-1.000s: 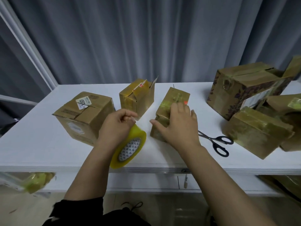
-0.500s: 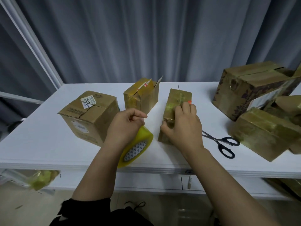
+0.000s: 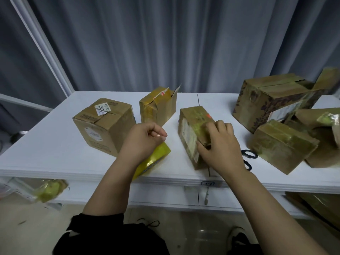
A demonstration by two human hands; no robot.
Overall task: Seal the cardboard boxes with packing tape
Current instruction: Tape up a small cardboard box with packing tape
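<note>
Right hand (image 3: 220, 150) on box (image 3: 191, 122), left hand (image 3: 141, 142) on tape (image 3: 156, 159)

Light is dim and diffuse; the flat white table top (image 3: 55, 144) reads brightest and carries only soft shadows. A faint sheen lies on the tape-wrapped brown cardboard box (image 3: 195, 122). Wide-angle distortion leans the white frame post (image 3: 42, 48) at left, and the lower-left corner is smeared.

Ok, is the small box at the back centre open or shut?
Open: the small box has one top flap sticking up at its right edge.
</note>
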